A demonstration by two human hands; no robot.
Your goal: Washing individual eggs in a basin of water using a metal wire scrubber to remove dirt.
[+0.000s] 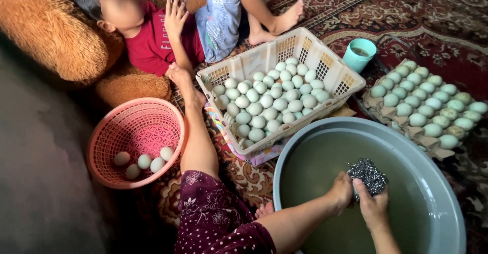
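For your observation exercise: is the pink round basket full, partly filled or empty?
Partly filled. The pink basket holds only a few pale eggs at its bottom; most of its mesh shows bare.

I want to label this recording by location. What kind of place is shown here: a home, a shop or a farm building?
Probably a home floor used for washing eggs. A patterned red carpet covers the floor, a brown plush cushion lies nearby, and both hands work in a large grey water basin.
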